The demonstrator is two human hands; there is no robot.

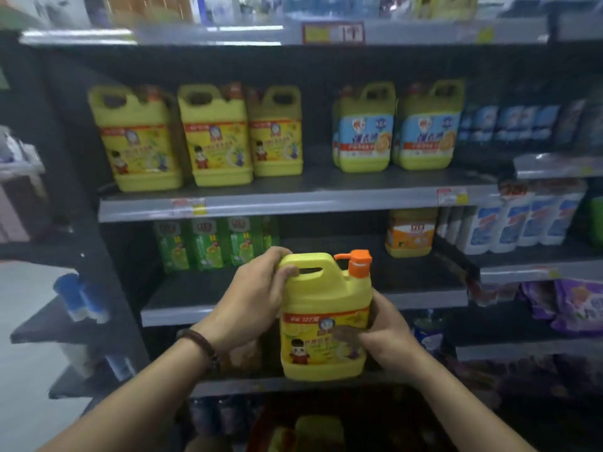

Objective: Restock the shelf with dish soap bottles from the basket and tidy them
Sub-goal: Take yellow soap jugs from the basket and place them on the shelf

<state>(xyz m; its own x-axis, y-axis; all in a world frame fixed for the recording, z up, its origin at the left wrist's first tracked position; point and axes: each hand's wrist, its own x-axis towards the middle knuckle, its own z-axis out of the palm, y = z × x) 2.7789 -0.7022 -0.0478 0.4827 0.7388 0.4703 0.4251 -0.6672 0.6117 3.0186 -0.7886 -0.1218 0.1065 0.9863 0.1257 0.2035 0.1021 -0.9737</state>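
I hold a yellow dish soap bottle [321, 308] with an orange pump cap upright in front of the shelves. My left hand [253, 296] grips its handle at the top left. My right hand [380, 334] grips its lower right side, thumb across the label. Three matching yellow bottles [212, 135] stand on the upper shelf [293, 203] at the left, with a gap beside them. Low in the view, the basket [313, 432] shows blurred, with more yellow bottles in it.
Two yellow bottles with blue labels [394, 128] stand right of the gap. Green bottles [208, 243] and an orange-labelled bottle [411, 233] sit on the shelf below. White bottles [522, 220] and purple packs [574, 305] fill the right-hand unit.
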